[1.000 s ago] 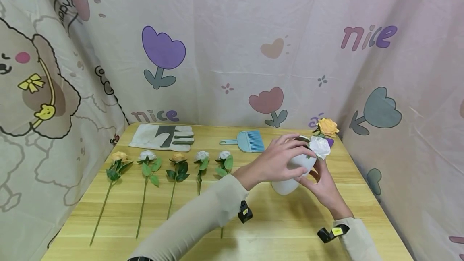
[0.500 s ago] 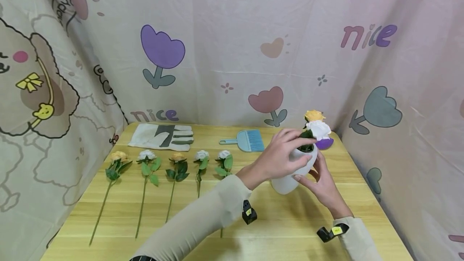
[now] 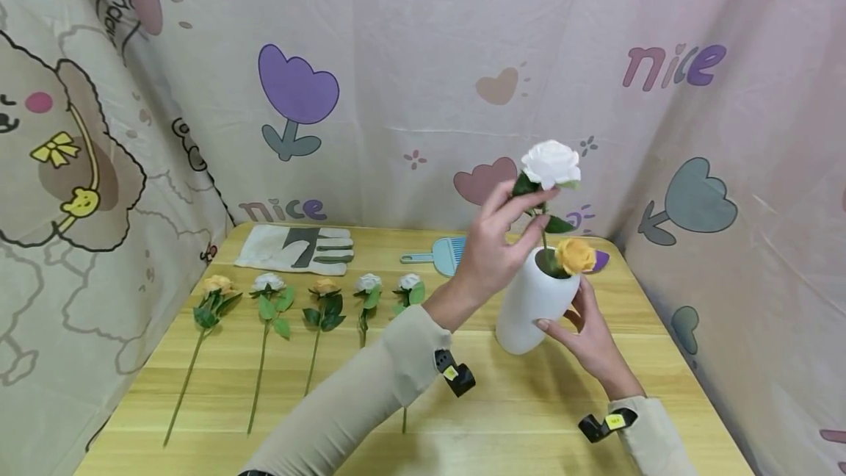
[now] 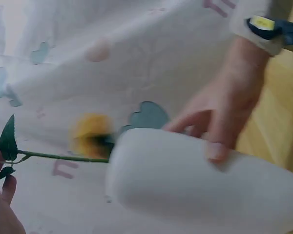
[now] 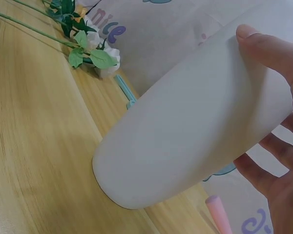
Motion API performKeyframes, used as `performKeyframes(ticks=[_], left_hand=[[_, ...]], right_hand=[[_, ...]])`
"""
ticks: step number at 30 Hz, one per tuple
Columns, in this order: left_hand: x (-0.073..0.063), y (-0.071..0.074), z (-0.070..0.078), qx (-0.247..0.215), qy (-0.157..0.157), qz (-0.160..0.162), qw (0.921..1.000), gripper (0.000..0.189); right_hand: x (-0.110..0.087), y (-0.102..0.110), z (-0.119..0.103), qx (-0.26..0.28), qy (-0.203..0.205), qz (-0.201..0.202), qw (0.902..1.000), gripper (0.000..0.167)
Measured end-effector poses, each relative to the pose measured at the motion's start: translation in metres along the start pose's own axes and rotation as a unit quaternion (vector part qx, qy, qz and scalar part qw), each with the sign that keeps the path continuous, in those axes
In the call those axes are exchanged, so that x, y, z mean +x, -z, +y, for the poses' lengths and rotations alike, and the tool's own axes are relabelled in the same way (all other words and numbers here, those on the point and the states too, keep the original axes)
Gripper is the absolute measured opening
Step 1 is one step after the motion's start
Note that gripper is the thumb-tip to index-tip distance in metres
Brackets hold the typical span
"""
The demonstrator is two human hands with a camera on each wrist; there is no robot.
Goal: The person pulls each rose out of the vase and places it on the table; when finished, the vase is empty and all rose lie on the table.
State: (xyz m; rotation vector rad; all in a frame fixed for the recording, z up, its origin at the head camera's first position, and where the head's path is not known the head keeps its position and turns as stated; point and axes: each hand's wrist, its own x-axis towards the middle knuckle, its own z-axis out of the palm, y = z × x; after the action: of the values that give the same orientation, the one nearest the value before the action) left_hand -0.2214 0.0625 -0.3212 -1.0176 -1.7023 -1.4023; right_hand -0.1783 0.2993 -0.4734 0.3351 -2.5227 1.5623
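Observation:
My left hand pinches a white artificial rose just below its bloom, above the vase. Its green stem runs down into the mouth of the white vase. A yellow rose leans out over the right side of that mouth. On the vase's right side my right hand grips the body, thumb in front and fingers behind. The vase leans to the right, its base low at the wooden tabletop. In the left wrist view the yellow bloom is blurred.
Several white and yellow roses lie in a row on the left of the table. Behind them are a grey-white glove and a light-blue dustpan, partly covered by my left hand. A purple object lies behind the vase.
My left hand has risen from the vase mouth, drawing the white rose up with it. The yellow rose has dropped lower against the rim. My right hand stays on the vase.

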Motion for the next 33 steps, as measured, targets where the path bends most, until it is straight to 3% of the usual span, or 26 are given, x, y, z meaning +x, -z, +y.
performKeyframes(ticks=[4, 9, 13, 16, 20, 26, 29, 33], left_hand=[[0.016, 0.016, 0.007, -0.046, 0.054, 0.047, 0.9964, 0.032], [0.032, 0.043, 0.010, -0.102, 0.115, 0.096, 0.9834, 0.036], [0.035, 0.069, 0.004, -0.095, 0.124, 0.130, 0.9791, 0.036], [0.027, 0.085, -0.007, -0.070, 0.134, 0.133, 0.9797, 0.035], [0.005, 0.096, -0.025, -0.040, 0.182, 0.099, 0.9774, 0.034], [-0.039, 0.096, -0.050, -0.002, 0.256, -0.012, 0.9667, 0.036], [-0.064, 0.093, -0.060, 0.014, 0.285, -0.069, 0.9559, 0.036], [-0.094, 0.085, -0.071, 0.022, 0.337, -0.132, 0.9321, 0.036]], right_hand=[[0.001, -0.001, 0.001, 0.007, 0.014, 0.001, 0.9999, 0.104], [0.002, -0.001, 0.003, 0.009, 0.023, 0.002, 0.9997, 0.105], [0.002, -0.002, 0.003, 0.012, 0.023, 0.001, 0.9997, 0.104], [0.001, -0.002, 0.002, 0.012, 0.023, 0.003, 0.9997, 0.104], [0.000, -0.002, 0.000, 0.015, 0.018, 0.003, 0.9997, 0.104], [0.000, -0.001, -0.002, 0.014, 0.017, 0.002, 0.9998, 0.104], [0.001, -0.002, -0.001, 0.018, 0.021, 0.002, 0.9996, 0.103], [0.002, -0.001, 0.002, 0.020, 0.026, 0.004, 0.9995, 0.103]])
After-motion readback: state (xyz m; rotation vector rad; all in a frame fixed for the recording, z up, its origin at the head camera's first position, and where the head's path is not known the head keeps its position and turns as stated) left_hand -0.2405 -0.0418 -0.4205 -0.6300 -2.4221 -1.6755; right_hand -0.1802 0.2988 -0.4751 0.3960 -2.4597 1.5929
